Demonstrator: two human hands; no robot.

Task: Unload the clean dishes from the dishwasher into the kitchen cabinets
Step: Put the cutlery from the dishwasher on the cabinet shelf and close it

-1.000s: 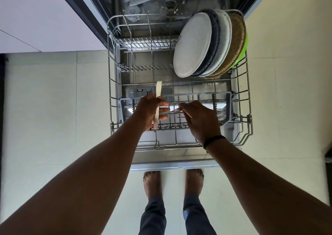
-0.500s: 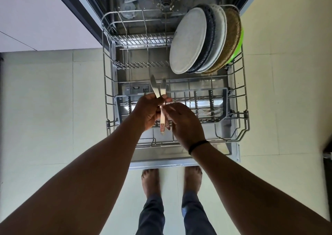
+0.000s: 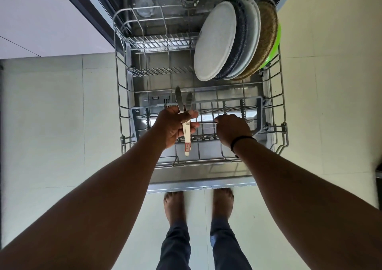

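Observation:
The dishwasher's lower wire rack (image 3: 118, 96) is pulled out over the open door. My left hand (image 3: 172, 128) grips two table knives (image 3: 187, 137) with cream handles, blades pointing away from me. My right hand (image 3: 231, 129) is down over the grey cutlery basket (image 3: 259, 112), its fingers curled around thin metal cutlery (image 3: 206, 123) that lies across the basket. Several plates (image 3: 215, 42) stand on edge at the rack's back right: a white one in front, then dark, white, brown and green ones.
The open dishwasher door edge (image 3: 200, 184) lies just in front of my bare feet (image 3: 173, 205). Pale tiled floor spreads on both sides. A dark cabinet edge (image 3: 82, 7) runs along the left of the dishwasher opening.
My right hand passed a second knife to my left hand, then moved right to the cutlery basket. My left hand now holds two knives instead of one.

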